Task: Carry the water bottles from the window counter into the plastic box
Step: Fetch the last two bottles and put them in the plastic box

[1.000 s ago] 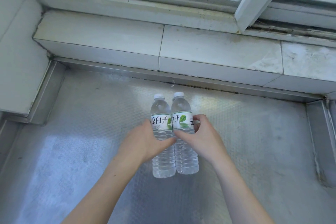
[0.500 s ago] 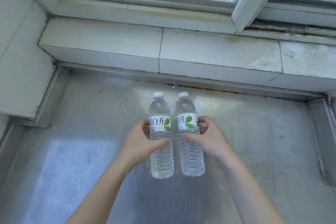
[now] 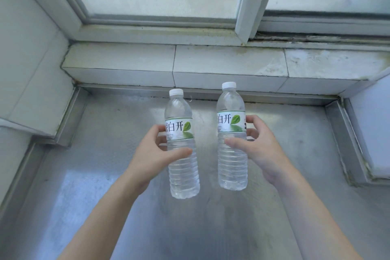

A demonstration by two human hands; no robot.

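Since the earlier frame, two full, capped water bottles have been lifted apart above the metal desk (image 3: pixel 84 196), the left bottle (image 3: pixel 182 145) gripped mid-body by the left hand (image 3: pixel 156 154), the right bottle (image 3: pixel 232 139) by the right hand (image 3: pixel 259 150); thin ribbed plastic is judged heavy-ish, squeezable.

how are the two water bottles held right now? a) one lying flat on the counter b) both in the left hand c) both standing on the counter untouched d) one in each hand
d: the left hand grips the left bottle and the right hand grips the right bottle, both upright and apart.
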